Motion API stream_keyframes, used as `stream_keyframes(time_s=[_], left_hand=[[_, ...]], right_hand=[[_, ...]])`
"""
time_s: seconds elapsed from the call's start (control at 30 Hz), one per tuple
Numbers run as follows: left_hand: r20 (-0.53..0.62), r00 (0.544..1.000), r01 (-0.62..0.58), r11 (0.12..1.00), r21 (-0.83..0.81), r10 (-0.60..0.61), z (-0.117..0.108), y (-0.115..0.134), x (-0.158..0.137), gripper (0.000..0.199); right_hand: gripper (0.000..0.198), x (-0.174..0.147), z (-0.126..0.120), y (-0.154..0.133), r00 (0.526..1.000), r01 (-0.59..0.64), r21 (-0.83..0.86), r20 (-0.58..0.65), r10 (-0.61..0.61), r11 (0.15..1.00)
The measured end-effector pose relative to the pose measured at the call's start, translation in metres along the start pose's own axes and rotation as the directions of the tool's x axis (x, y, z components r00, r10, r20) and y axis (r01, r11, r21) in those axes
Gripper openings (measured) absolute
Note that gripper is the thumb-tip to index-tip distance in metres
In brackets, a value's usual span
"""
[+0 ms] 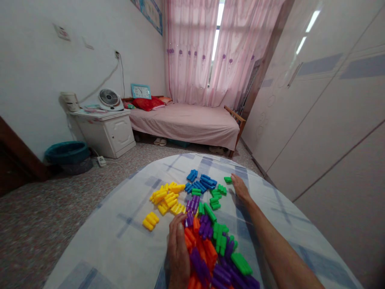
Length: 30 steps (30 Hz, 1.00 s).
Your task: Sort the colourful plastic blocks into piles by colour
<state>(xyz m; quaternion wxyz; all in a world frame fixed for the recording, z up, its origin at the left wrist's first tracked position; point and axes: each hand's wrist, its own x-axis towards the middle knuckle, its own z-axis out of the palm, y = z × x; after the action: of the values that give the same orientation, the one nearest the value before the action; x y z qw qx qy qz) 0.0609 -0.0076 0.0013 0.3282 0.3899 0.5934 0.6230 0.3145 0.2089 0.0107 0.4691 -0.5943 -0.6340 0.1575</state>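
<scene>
- One green block [227, 180] touches the right hand [240, 188] at its fingertips; whether gripped, I can't tell.
- Left hand [178, 247] is unclenched, orange blocks [209, 251] beside it, yellow blocks [161, 195] ahead.

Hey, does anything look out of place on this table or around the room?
Perhaps two things: a small green piece sits between blue blocks and purple blocks, breaking the colour grouping, and the clock is low by the red cushion, an unusual spot.
</scene>
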Motion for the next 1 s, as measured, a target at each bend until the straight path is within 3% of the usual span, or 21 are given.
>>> stream_keyframes(time_s=[0.17,0.37,0.57,0.7,0.87,0.93,1.0], left_hand=[[-0.012,1.0,-0.002,1.0,0.016,0.002,0.0,-0.003,0.001,0.046],[-0.009,1.0,0.015,1.0,0.012,-0.015,0.001,-0.004,0.0,0.048],[-0.008,0.998,0.07,0.998,0.007,-0.07,0.001,-0.005,-0.001,0.046],[-0.034,0.997,0.068,0.998,0.001,-0.068,0.001,-0.008,-0.002,0.046],[-0.029,0.999,0.029,1.0,0.008,-0.029,0.001,-0.008,-0.003,0.046],[-0.039,0.999,0.022,1.0,0.005,-0.022,0.002,-0.006,-0.003,0.047],[-0.052,0.998,0.031,0.999,0.006,-0.031,0.002,-0.004,-0.004,0.047]], right_hand=[[0.049,0.013,0.037,-0.011,0.983,-0.051,0.07,0.18,0.038,0.996],[0.04,-0.001,0.059,-0.048,0.921,-0.001,0.167,0.385,-0.064,0.986],[0.038,-0.036,0.044,-0.08,0.813,0.067,0.218,0.554,-0.18,0.974],[0.032,-0.07,0.031,-0.099,0.777,0.066,0.245,0.596,-0.204,0.967],[0.027,-0.114,0.013,-0.137,0.705,0.17,0.301,0.627,-0.33,0.938],[0.026,-0.12,0.006,-0.154,0.648,0.214,0.342,0.651,-0.395,0.915],[0.026,-0.112,0.003,-0.166,0.627,0.259,0.344,0.651,-0.428,0.903]])
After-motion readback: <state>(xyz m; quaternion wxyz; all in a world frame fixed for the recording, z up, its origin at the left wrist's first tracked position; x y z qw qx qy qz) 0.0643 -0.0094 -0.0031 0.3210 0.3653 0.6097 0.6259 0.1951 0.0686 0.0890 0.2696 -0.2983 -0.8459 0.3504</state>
